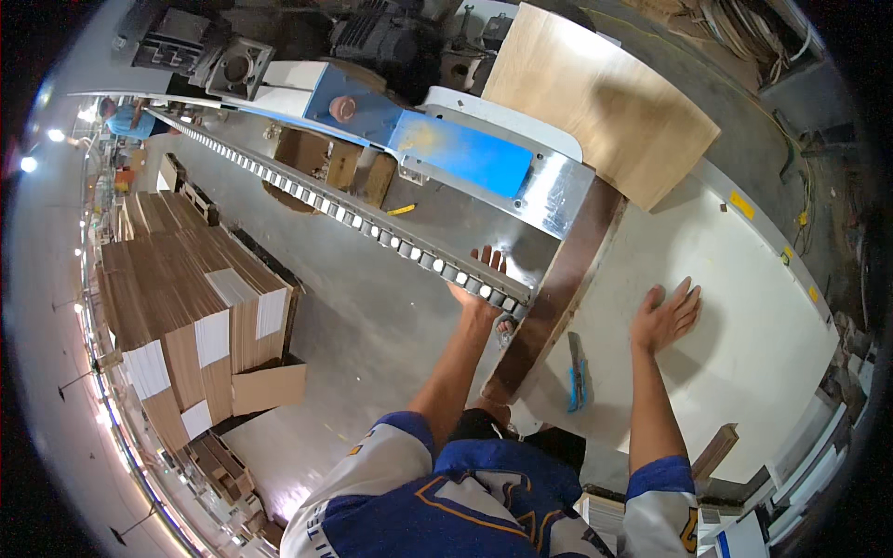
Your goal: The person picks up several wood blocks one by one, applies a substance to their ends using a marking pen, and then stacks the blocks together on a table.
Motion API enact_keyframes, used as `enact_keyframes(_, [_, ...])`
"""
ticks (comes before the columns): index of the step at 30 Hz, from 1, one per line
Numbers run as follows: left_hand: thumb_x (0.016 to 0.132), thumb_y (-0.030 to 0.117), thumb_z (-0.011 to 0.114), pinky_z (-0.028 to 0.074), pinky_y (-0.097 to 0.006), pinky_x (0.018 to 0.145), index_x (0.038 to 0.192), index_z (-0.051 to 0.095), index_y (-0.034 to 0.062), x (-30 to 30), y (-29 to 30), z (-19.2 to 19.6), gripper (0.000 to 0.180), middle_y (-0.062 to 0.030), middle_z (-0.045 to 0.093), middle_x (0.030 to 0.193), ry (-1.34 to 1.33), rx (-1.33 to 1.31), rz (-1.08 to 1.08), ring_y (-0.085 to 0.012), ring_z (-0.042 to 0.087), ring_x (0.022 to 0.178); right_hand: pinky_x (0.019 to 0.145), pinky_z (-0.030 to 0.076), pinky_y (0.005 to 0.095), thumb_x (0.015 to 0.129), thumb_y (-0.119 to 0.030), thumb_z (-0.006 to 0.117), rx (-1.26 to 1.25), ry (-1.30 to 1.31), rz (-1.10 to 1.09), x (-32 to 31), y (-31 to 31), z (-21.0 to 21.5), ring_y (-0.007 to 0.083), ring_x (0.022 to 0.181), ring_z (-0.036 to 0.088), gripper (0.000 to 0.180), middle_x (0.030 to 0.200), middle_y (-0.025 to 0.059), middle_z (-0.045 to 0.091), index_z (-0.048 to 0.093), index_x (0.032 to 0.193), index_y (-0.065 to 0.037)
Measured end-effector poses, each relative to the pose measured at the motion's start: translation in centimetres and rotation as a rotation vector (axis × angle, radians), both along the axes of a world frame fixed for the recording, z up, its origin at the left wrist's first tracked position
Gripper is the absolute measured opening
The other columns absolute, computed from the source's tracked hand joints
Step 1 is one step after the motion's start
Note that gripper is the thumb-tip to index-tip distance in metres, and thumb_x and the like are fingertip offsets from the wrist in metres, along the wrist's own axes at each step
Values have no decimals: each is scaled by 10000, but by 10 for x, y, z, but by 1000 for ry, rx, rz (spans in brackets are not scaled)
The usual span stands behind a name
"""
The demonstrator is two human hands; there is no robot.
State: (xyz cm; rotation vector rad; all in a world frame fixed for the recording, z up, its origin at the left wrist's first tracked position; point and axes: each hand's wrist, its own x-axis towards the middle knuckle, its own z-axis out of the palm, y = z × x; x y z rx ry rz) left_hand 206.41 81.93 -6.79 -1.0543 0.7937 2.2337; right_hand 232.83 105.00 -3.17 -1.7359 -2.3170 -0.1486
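Note:
My left hand (472, 294) is under the near end of a long rail of small rollers (372, 231), fingers stretched out and showing past its far side. Part of the palm is hidden by the rail, and I cannot tell whether hand and rail touch. My right hand (667, 318) hangs over a white tabletop (716, 391), fingers spread, with nothing in it. A blue-handled utility knife (577, 381) lies on the tabletop between my forearms. Beyond the right hand, a wood-grain board (595, 102) rests at the table's far end.
A brown edge strip (558, 293) borders the tabletop on the left. Past it stands a machine with a blue panel (465, 153) and motors (386, 37). Tall stacks of flat brown panels (186, 298) fill the left floor area. Another person (130, 119) stands far left.

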Motion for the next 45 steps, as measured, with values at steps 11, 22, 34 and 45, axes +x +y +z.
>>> enact_keyframes(11, [965, 773, 292, 344, -608, 1213, 1568, 393, 105, -43, 82, 7, 905, -181, 485, 1494, 45, 44, -2, -409, 422, 1449, 1258, 265, 561, 1055, -508, 571, 25, -27, -17, 3, 3, -18, 398, 1541, 328, 697, 1669, 176, 376, 409, 1622, -138])
enact_keyframes(22, [1054, 620, 331, 536, -577, 1074, 1440, 588, 92, -54, 86, -12, 703, -173, 686, 1336, 282, 505, -73, -388, 686, 1194, 1257, 246, 564, 1049, -521, 564, -14, -54, -41, -3, 0, -4, 400, 1549, 307, 734, 1677, 186, 347, 379, 1632, -116])
enact_keyframes(34, [1087, 652, 404, 501, -469, 966, 1233, 677, -4, 13, 16, -25, 725, -216, 714, 1101, 535, -837, -893, -349, 668, 1057, 1188, 371, 518, 1062, -616, 470, 35, -192, -31, 3, 1, -26, 358, 1503, 406, 728, 1673, 151, 386, 409, 1627, -161])
enact_keyframes(45, [1119, 461, 366, 553, -598, 796, 1055, 719, 61, 149, -70, 62, 537, -265, 737, 895, 926, -1582, -1257, -500, 700, 861, 1232, 304, 516, 1055, -571, 522, -15, -118, -44, -6, -1, -10, 322, 1523, 387, 719, 1680, 148, 390, 423, 1619, -135])
